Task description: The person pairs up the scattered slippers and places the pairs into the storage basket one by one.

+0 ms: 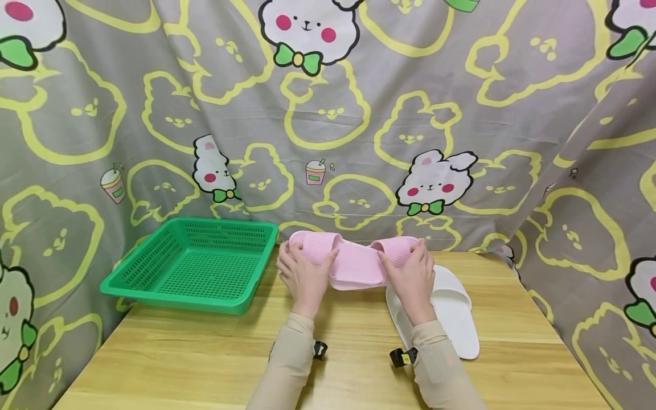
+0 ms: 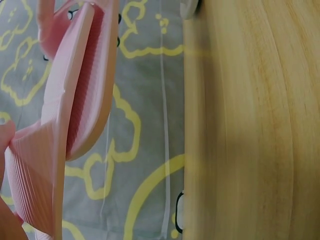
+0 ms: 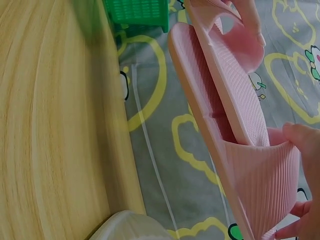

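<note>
Two pink slippers are held up over the back of the table, their soles overlapping heel to heel. My left hand [image 1: 305,280] grips the left pink slipper [image 1: 316,249] around its ribbed strap. On the other side, my right hand [image 1: 414,285] grips the right pink slipper [image 1: 398,250] the same way, with the thumb on the inner edge of the strap. The right wrist view shows the ribbed strap [image 3: 262,175] close up and a narrow gap between the two soles. White slippers [image 1: 458,322] lie on the table beneath and beside my right forearm, which partly hides them.
A green plastic basket [image 1: 205,306] with slotted walls stands at the back left of the wooden table [image 1: 353,336]. A patterned grey curtain [image 1: 348,131] hangs close behind the table's far edge and along both sides.
</note>
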`<state>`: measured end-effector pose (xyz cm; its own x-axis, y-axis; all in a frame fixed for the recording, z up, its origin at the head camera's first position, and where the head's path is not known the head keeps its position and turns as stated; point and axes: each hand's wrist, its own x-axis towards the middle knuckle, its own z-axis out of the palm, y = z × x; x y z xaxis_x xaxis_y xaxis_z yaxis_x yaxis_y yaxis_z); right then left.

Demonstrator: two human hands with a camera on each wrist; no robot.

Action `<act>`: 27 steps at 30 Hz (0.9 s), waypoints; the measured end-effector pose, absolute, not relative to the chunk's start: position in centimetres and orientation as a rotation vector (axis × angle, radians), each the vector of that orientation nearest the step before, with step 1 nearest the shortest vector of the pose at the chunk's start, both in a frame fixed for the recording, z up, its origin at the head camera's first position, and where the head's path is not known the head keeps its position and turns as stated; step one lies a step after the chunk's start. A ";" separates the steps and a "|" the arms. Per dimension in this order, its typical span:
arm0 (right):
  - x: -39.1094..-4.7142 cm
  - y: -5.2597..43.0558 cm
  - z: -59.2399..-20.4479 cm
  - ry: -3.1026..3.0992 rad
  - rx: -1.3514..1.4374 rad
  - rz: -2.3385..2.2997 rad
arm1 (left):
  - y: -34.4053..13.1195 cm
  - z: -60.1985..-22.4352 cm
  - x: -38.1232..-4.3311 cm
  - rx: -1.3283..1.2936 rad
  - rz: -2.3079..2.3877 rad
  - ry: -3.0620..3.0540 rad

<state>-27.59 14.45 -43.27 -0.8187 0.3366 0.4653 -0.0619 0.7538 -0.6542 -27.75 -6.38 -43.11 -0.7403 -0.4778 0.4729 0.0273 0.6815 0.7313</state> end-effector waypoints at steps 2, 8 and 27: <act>-27.5 14.4 -43.2 -2.385 -0.212 0.918 | -6.4 -43.1 -27.7 0.347 -0.990 -2.242; -27.5 14.3 -43.1 -2.401 -0.229 0.934 | -6.3 -42.9 -27.7 0.371 -0.990 -2.260; -27.6 14.4 -43.3 -2.410 -0.274 0.913 | -5.9 -43.1 -27.6 0.319 -0.930 -2.339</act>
<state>-27.60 14.40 -43.32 -0.8317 0.3663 0.4172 -0.0023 0.7492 -0.6624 -27.63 -5.89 -43.07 -0.7942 -0.4194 0.4397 -0.0028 0.7262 0.6875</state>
